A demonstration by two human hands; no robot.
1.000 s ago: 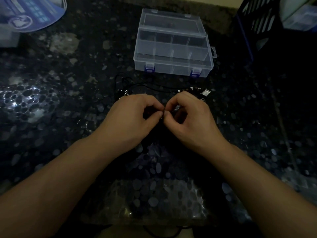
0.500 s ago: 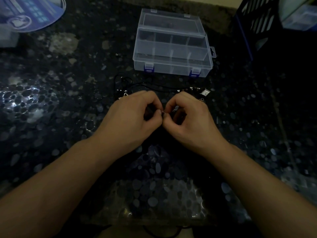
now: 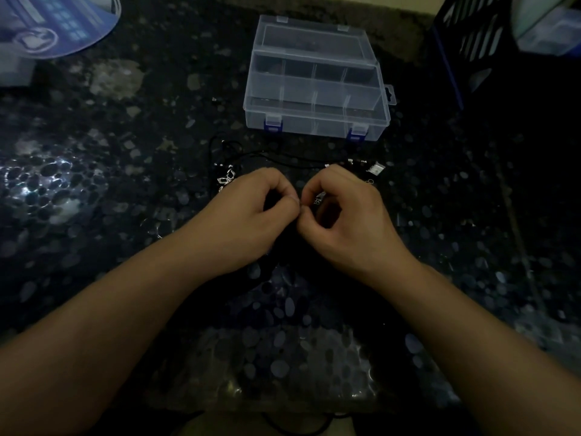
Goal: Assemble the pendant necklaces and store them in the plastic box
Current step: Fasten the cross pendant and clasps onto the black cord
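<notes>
Dark speckled table [image 3: 94, 190], dimly lit. Far centre: clear plastic box [image 3: 316, 77], lid open, divided compartments, two blue latches on its near wall. Near the box: black cord [image 3: 283, 157] lay across the table; silver chain [image 3: 227, 179] at left, small silver clasps [image 3: 375, 168] at right. Centre: left hand [image 3: 248, 215] and right hand [image 3: 345, 215] met fingertip to fingertip, each pinching a tiny part too small to identify. Far left: blue printed sheet [image 3: 59, 23]. Far right: dark crate [image 3: 478, 42].

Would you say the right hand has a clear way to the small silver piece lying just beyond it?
Probably yes: the small silver piece lies in the open on the table, with nothing between it and the right hand. That hand's grip is busy pinching something tiny.
</notes>
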